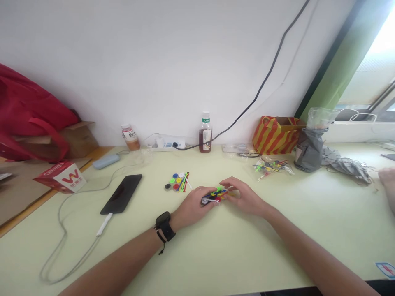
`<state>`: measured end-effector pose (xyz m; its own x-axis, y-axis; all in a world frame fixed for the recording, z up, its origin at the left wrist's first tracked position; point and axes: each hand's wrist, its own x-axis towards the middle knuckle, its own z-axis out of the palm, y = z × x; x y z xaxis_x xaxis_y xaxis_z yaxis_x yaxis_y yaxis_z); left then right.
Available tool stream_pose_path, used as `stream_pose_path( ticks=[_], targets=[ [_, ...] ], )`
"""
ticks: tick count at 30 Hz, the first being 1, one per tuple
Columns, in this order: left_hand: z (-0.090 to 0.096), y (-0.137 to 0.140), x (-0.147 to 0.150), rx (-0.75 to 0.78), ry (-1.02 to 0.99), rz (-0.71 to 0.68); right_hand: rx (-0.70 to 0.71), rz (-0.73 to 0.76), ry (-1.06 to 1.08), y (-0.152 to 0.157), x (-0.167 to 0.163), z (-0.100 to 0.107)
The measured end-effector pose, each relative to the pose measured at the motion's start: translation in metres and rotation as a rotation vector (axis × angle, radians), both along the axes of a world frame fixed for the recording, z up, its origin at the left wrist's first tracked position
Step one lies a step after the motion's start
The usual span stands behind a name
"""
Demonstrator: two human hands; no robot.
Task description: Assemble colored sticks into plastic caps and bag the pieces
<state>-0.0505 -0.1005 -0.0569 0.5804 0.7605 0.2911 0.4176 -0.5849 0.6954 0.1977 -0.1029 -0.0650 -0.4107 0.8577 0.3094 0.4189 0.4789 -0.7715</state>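
Observation:
Between my two hands, low over the table, is a bunch of small coloured plastic pieces (212, 196), with sticks in white, blue, red, green and yellow and some round discs. My left hand (196, 205) curls around its left side, a black watch on the wrist. From the right, my right hand (242, 196) closes its thumb and fingers on the bunch's other edge. Their fingertips are partly hidden. Just beyond my left hand lies a neat group of coloured discs (175, 176) beside coloured sticks (185, 182).
A black phone (121, 194) on a white cable and a red-and-white box (61, 176) lie left. Along the wall stand a dark drink bottle (205, 133), a power strip (169, 142) and a striped bag (274, 137). More plastic pieces (271, 165) lie in clear wrapping. Someone's hand (387, 181) shows far right.

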Motion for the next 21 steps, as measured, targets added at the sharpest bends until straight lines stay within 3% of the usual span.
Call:
stream_pose_path(
  ticks=[6,13,21],
  targets=[
    [-0.005,0.002,0.001,-0.023,-0.052,0.007,0.043,0.057,-0.151,-0.006,0.006,0.005],
    [-0.006,0.003,-0.003,0.145,-0.015,0.111,0.027,0.041,-0.161,-0.005,0.002,0.008],
    [0.002,-0.005,-0.005,0.071,0.054,-0.062,-0.009,0.179,-0.064,-0.011,-0.004,0.01]
  ],
)
